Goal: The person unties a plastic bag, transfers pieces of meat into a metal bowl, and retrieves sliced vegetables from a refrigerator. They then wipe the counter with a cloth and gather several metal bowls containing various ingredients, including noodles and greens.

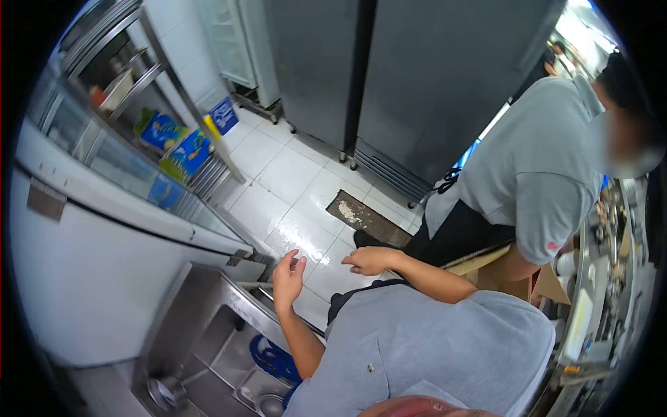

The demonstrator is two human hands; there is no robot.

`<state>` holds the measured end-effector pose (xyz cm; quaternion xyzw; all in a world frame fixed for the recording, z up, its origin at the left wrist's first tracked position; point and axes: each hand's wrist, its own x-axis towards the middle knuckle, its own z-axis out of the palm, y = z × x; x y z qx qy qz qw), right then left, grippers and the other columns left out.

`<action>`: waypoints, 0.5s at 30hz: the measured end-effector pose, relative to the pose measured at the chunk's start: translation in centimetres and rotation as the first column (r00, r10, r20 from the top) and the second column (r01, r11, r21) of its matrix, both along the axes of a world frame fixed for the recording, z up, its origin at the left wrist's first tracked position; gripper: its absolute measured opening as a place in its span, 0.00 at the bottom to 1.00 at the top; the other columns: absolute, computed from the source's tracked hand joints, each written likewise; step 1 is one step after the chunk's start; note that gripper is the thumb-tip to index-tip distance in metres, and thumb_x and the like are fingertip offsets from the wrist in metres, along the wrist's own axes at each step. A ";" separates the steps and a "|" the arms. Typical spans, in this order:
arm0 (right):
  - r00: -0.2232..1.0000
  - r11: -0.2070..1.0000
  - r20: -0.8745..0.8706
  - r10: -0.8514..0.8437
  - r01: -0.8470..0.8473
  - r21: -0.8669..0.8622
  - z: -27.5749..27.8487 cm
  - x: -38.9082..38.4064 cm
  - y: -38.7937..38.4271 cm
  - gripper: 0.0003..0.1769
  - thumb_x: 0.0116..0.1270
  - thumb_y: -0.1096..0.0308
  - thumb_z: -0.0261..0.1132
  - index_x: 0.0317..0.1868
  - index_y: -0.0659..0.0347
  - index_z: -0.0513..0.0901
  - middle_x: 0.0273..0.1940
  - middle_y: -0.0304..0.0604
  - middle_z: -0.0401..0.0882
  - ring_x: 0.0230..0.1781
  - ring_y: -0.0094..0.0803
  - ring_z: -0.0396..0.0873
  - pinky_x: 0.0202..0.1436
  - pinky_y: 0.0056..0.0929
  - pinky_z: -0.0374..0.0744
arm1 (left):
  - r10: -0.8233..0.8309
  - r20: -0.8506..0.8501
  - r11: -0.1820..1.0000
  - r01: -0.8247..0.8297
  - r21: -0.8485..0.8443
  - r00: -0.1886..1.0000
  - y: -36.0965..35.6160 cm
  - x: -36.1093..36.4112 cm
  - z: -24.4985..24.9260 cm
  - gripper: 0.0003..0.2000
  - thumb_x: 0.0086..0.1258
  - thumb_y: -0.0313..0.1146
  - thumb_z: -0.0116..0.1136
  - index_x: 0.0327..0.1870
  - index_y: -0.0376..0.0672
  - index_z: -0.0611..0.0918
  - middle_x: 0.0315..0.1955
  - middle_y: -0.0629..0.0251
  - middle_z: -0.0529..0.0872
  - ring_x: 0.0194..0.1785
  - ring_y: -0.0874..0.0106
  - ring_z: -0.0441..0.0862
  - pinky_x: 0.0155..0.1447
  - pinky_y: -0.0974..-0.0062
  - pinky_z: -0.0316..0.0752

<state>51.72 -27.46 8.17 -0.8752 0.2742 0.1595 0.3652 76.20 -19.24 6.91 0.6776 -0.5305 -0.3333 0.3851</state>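
Note:
My left hand (287, 279) is raised over the white tiled floor, near the sink's edge, its fingers slightly bent and apart, holding nothing. To its right, my right hand (369, 260) hovers above the floor with its fingers loosely bent and pointing left; nothing shows in it. The two hands do not touch. Beside my right forearm stands an open cardboard box (492, 270). A co-worker in a grey shirt (517, 156) leans over the box with one arm down in it.
A steel sink (208, 333) with pans and a blue hose (272, 358) is at lower left. A rack with blue-green bags (189, 154) stands at upper left. Tall grey refrigerators (445, 76) are ahead. A dirty mat (368, 219) lies on the floor. A cluttered counter runs along the right.

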 end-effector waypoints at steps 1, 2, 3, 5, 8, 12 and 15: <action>0.999 0.999 -0.012 -0.044 0.044 -0.006 -0.2 -0.6 -0.3 0.23 0.70 0.63 0.56 0.62 0.64 0.71 0.50 0.58 0.79 0.54 0.55 0.75 0.56 0.47 0.73 | -0.016 -0.009 1.000 0.016 0.012 1.000 -0.7 0.2 -0.1 0.19 0.68 0.39 0.60 0.53 0.35 0.80 0.37 0.50 0.85 0.39 0.61 0.82 0.45 0.68 0.76; 0.996 0.995 -0.012 -0.094 0.093 -0.028 -0.1 -1.2 -0.6 0.22 0.70 0.63 0.56 0.61 0.65 0.72 0.50 0.59 0.79 0.54 0.55 0.75 0.57 0.47 0.73 | -0.051 -0.002 0.998 0.051 0.020 0.999 -1.6 0.3 -0.1 0.19 0.68 0.39 0.60 0.53 0.35 0.80 0.37 0.50 0.85 0.39 0.61 0.82 0.45 0.68 0.76; 0.989 0.989 -0.004 -0.149 0.149 -0.009 0.0 -1.9 -1.0 0.23 0.69 0.62 0.57 0.61 0.65 0.72 0.49 0.61 0.79 0.54 0.55 0.75 0.57 0.47 0.73 | -0.084 -0.009 0.996 0.084 0.035 0.996 -2.4 0.2 -0.2 0.19 0.68 0.40 0.60 0.54 0.35 0.80 0.37 0.50 0.85 0.39 0.61 0.82 0.45 0.68 0.76; 0.966 0.968 0.077 -0.246 0.250 -0.037 -0.4 -3.5 -1.3 0.21 0.67 0.65 0.55 0.57 0.67 0.74 0.44 0.63 0.80 0.50 0.57 0.77 0.54 0.48 0.75 | -0.152 -0.009 0.986 0.153 0.071 0.988 -3.7 0.2 -0.1 0.19 0.68 0.40 0.59 0.54 0.35 0.80 0.37 0.50 0.85 0.39 0.61 0.82 0.46 0.67 0.76; 0.923 0.923 0.052 -0.381 0.383 -0.029 -1.2 -5.6 -1.9 0.20 0.66 0.65 0.55 0.56 0.67 0.75 0.45 0.62 0.80 0.51 0.57 0.77 0.54 0.48 0.74 | -0.256 -0.021 0.963 0.257 0.084 0.966 -6.5 -0.9 0.3 0.20 0.69 0.40 0.59 0.55 0.36 0.79 0.37 0.51 0.85 0.39 0.63 0.81 0.45 0.69 0.75; 0.870 0.870 0.020 -0.493 0.493 -0.016 -2.7 -7.6 -3.8 0.18 0.64 0.66 0.54 0.51 0.68 0.78 0.46 0.61 0.81 0.50 0.57 0.78 0.54 0.49 0.75 | -0.342 -0.061 0.927 0.347 0.143 0.938 -10.2 -2.2 -0.1 0.20 0.70 0.39 0.58 0.57 0.36 0.78 0.36 0.54 0.84 0.39 0.67 0.80 0.45 0.70 0.75; 0.813 0.814 0.065 -0.578 0.581 -0.024 -4.7 -8.7 -6.0 0.18 0.64 0.67 0.54 0.50 0.68 0.78 0.46 0.62 0.81 0.49 0.57 0.79 0.52 0.48 0.77 | -0.462 -0.085 0.854 0.469 0.223 0.883 -14.0 -2.6 -0.8 0.20 0.71 0.38 0.57 0.59 0.36 0.76 0.38 0.59 0.82 0.43 0.71 0.77 0.51 0.74 0.72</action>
